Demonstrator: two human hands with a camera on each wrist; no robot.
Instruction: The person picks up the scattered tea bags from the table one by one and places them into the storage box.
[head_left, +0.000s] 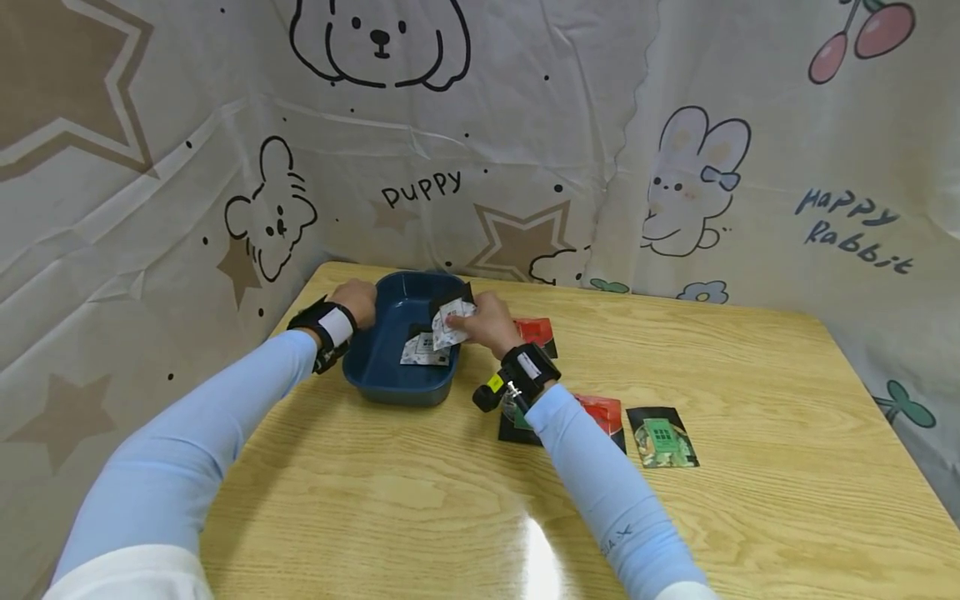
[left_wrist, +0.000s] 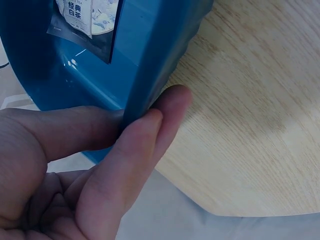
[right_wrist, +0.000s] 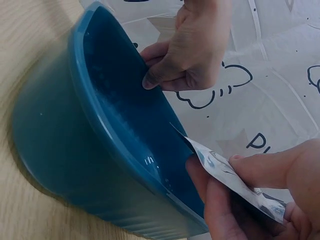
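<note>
A dark blue plastic basin (head_left: 399, 396) stands at the back left of the table. My left hand (head_left: 356, 302) pinches its left rim between thumb and fingers, as the left wrist view shows up close. Over the basin's right side, my right hand (head_left: 491, 325) holds a white-and-black tea packet (head_left: 452, 321) between thumb and fingers. Another white-and-black tea packet (head_left: 426, 348) lies on the basin floor, its printed face up. In the right wrist view the held packet (right_wrist: 227, 172) is seen nearly edge-on beside the basin rim.
Right of the basin lie a red packet (head_left: 534, 331), another red-and-black packet (head_left: 602, 414) partly under the right forearm, and a green-and-black packet (head_left: 663, 437). A patterned cloth (head_left: 480, 125) hangs behind the wooden table (head_left: 750, 375).
</note>
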